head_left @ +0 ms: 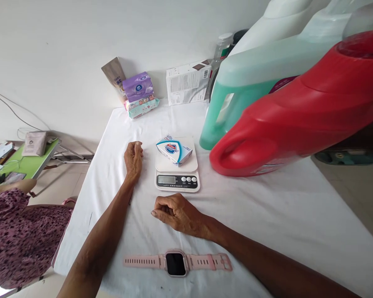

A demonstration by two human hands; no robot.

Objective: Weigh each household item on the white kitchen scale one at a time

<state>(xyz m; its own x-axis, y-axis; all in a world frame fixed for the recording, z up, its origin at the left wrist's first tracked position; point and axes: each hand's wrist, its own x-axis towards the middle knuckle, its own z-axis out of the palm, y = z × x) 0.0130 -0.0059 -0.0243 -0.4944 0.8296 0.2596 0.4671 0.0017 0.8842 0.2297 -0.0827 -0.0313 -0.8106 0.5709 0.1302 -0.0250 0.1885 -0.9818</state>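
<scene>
A boxed bar of soap [174, 150], white with blue and a red-and-blue logo, lies aslant on the plate of a white kitchen scale [190, 166]. The scale's display looks blank. To the left of the scale, my left hand [133, 160] rests on the cloth with its fingers curled in and nothing seen in them. My right hand [180, 214] lies just in front of the scale, loosely closed, also with nothing visible in it. Nearest me, a pink smartwatch [175, 263] is stretched flat with its dark screen up.
A large red jug [286, 120] and a green-filled jug [236, 74] stand at the right. Against the wall are a purple tissue pack [138, 87], a wipes pack [143, 108] and a white box [186, 85]. Another person's patterned clothing [27, 236] shows at left, beside a green table [46, 153].
</scene>
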